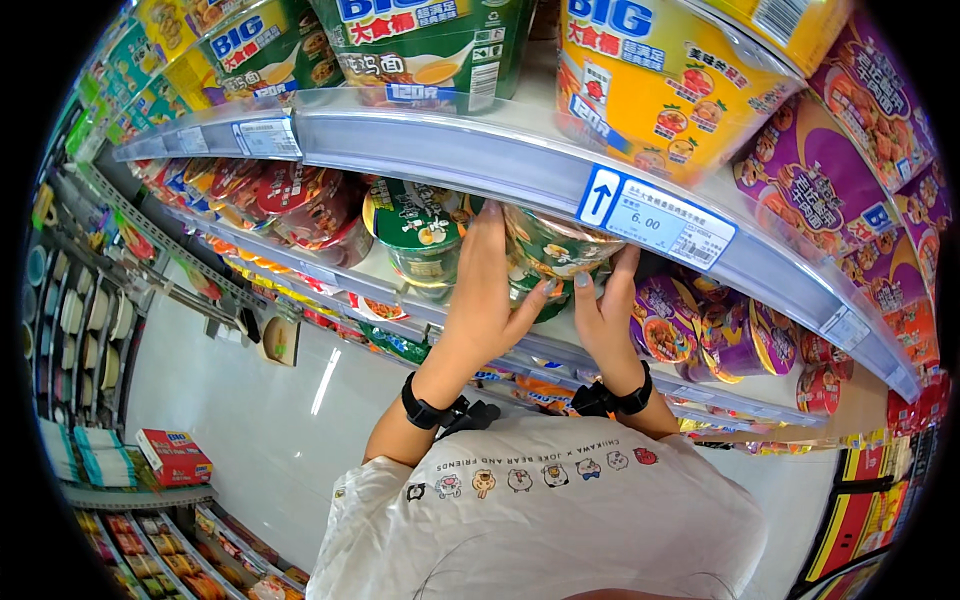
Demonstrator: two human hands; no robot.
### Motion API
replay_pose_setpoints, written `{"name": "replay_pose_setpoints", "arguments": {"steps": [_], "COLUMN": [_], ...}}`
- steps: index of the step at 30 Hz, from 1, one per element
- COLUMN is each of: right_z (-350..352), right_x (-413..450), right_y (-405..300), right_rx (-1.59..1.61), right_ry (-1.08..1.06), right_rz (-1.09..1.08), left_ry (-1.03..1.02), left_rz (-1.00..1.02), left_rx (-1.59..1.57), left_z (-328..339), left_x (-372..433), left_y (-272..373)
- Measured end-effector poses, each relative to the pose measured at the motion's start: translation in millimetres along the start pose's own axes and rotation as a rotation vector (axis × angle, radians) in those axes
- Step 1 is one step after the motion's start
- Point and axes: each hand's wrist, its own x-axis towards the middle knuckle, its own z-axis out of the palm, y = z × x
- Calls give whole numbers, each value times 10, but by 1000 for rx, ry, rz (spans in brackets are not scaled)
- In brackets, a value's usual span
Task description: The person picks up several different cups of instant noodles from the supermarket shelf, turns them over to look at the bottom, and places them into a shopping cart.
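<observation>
On the shelf below the upper price rail, a green instant noodle tub (559, 246) sits between my two hands, its top partly hidden by the rail. My left hand (486, 292) lies along its left side, fingers reaching back and thumb at the front. At its right side is my right hand (606, 311), thumb at the front too, fingertips partly behind the rail. Under that tub, another green tub (556, 309) shows between my thumbs. Just left of my left hand stands a green-lidded noodle tub (420, 232).
A curved shelf rail (450, 154) with price tags crosses above my hands. Large green (427, 60) and yellow noodle tubs (667, 97) stand over it. Red tubs (300, 202) are at left, purple tubs (739, 334) at right. A red box (174, 457) rests on another shelf, lower left.
</observation>
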Motion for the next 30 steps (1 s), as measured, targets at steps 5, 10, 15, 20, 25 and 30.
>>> {"name": "replay_pose_setpoints", "arguments": {"steps": [5, 10, 15, 20, 25, 30], "right_z": [27, 54, 92, 150, 229, 319], "right_x": [-22, -20, -99, -121, -282, -636], "right_y": [62, 61, 56, 21, -192, -433], "right_rx": [75, 51, -37, 72, 59, -64], "right_ry": [38, 87, 82, 154, 152, 164], "right_rz": [-16, -26, -38, -58, -9, 42], "left_ry": [33, 49, 60, 81, 70, 85], "left_rz": [19, 17, 17, -6, -61, -84], "left_rx": [-63, -119, -190, -278, -368, -489], "left_z": [14, -22, -68, -151, -322, -485], "left_x": [-15, -16, -59, -192, -444, -843], "left_y": [-18, -42, -49, -96, -127, -87]}}
